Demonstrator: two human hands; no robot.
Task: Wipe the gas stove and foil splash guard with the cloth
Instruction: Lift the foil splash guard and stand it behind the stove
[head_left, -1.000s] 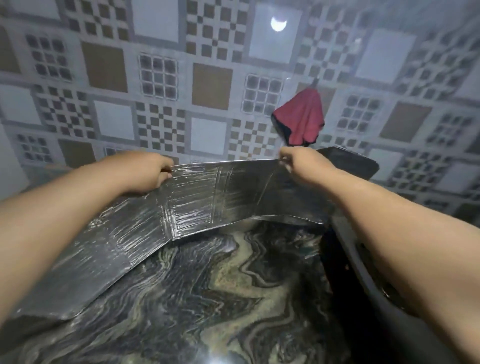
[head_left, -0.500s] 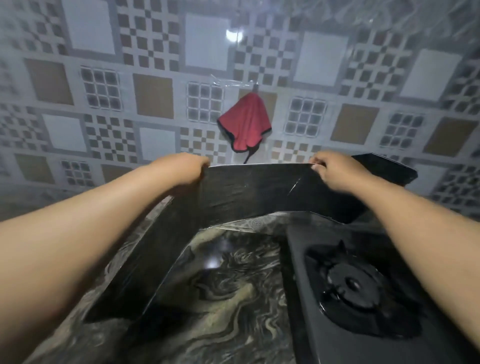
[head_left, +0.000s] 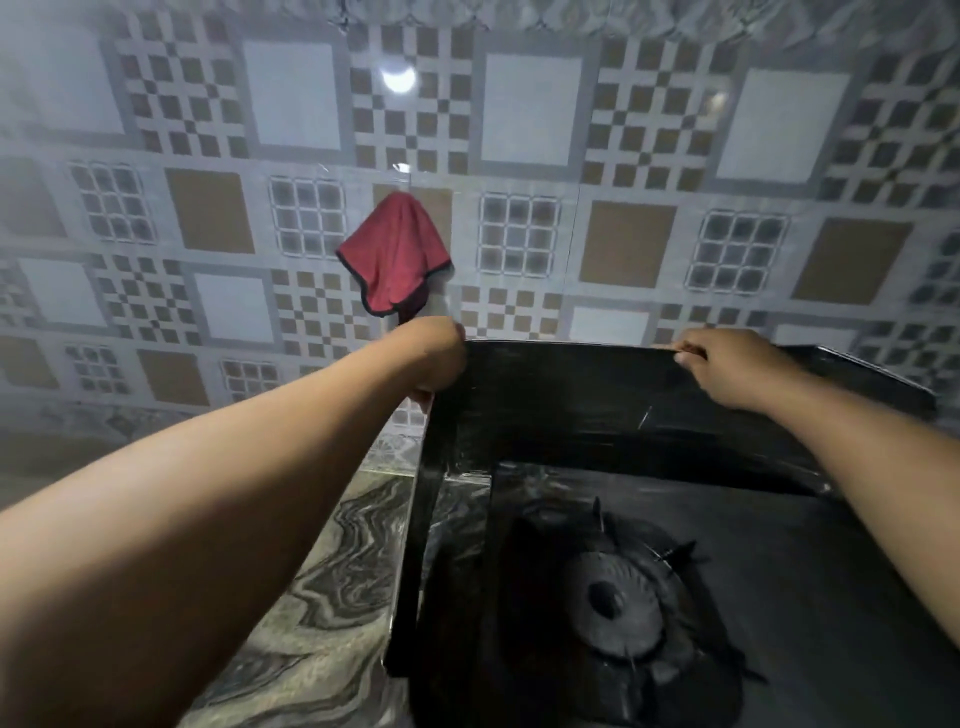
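1. Two hands on the guard (head_left: 597, 395) right now: left hand (head_left: 434, 358) closed around its top left corner, right hand (head_left: 727, 366) pinching the top edge further right. Neither hand has the cloth (head_left: 396, 254); it hangs on the tiled wall (head_left: 208, 156), above and just left of the guard.

2. The guard looks like thin foil sheet folded into panels, so I'd guess it's light and floppy and creases easily. Holding the top edge at two spread points seems right; one hand in the middle would probably let it buckle.

3. The cloth is soft and limp, so grab it anywhere. Freeing a hand could let the guard sag, unless it stands by itself.

4. The stove (head_left: 779, 597) sits inside the guard, burner (head_left: 621, 605) just below. It looks heavy and rigid and should take firm wiping. The pan support prongs could snag the cloth.

5. Edges: the guard's left panel runs down along the stove's left side, and its foil rim might be a bit sharp.

6. Room: the desk (head_left: 322, 597) left of the stove is bare. On the right, the guard runs out of frame, so I can't tell.
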